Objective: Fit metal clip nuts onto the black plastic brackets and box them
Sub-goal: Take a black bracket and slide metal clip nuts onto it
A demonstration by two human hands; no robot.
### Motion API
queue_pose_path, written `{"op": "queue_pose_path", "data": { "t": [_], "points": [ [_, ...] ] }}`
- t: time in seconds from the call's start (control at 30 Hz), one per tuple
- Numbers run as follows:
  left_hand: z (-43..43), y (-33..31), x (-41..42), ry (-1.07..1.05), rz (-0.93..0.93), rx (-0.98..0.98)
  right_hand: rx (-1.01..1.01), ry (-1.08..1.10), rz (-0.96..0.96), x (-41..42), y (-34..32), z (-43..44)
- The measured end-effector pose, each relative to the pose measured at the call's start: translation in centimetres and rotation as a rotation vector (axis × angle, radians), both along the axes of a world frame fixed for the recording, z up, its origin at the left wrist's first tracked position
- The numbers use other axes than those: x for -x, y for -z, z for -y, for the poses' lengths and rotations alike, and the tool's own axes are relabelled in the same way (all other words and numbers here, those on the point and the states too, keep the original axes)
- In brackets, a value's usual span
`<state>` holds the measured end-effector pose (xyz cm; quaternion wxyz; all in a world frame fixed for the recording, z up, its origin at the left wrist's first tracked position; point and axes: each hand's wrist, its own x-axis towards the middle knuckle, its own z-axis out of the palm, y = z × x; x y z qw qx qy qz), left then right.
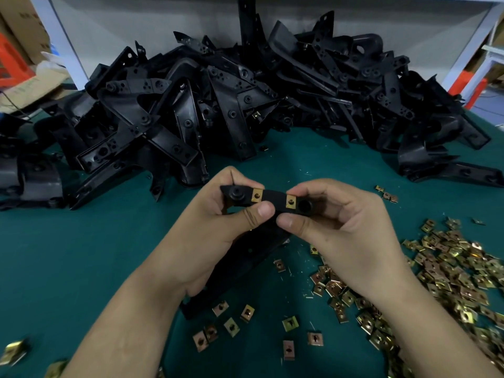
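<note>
Currently, both hands hold one black bracket (272, 199) at the centre of the view, raised above the green table mat (81, 255). My left hand (212, 222) grips the bracket's left end, fingers curled behind it and the thumb pressed on its lower front edge. My right hand (346, 222) grips the right end in the same way, thumb tip just beside the left thumb. Two clip nuts sit on the bracket: the left clip nut (256, 195) next to a round boss, the right clip nut (291, 201) next to a round hole. A black part (240, 271) extends from under my hands toward 7 o'clock; I cannot tell whether it belongs to the held bracket. The bracket pile (245, 105) spans 10 to 2 o'clock against the rear wall. The loose nut heap (450, 274) lies at 4 o'clock beside my right forearm. Scattered nuts (231, 327) lie at 6 o'clock, apart from one another. Cardboard boxes (24, 31) stand at 10 o'clock beyond the mat.
</note>
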<state>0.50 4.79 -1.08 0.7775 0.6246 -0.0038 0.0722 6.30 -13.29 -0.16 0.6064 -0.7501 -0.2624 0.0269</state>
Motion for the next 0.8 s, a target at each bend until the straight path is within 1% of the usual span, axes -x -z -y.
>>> {"op": "queue_pose_path", "data": {
  "t": [0.23, 0.37, 0.53, 0.63, 0.7, 0.8],
  "points": [
    [0.1, 0.1, -0.1, -0.013, 0.009, -0.007, 0.04, 0.054, 0.073, 0.3, 0.2, -0.1],
    [-0.2, 0.0, 0.1, 0.03, 0.013, 0.029, 0.021, 0.079, 0.107, 0.5, -0.3, -0.4],
    [-0.8, -1.0, 0.5, 0.071, 0.064, -0.082, -0.053, 0.064, 0.113, 0.5, -2.0, -0.5],
    [0.0, -1.5, 0.5, 0.048, 0.074, -0.002, -0.034, 0.042, 0.129, 0.8, -3.3, -0.5],
    [1.1, -2.0, 0.3, 0.031, 0.092, 0.008, 0.002, 0.048, 0.144, 0.8, -4.2, 0.2],
    [3.1, -3.2, 0.0, 0.062, 0.105, 0.017, 0.015, 0.099, 0.155, 1.1, -5.4, 2.3]
  ]
}}
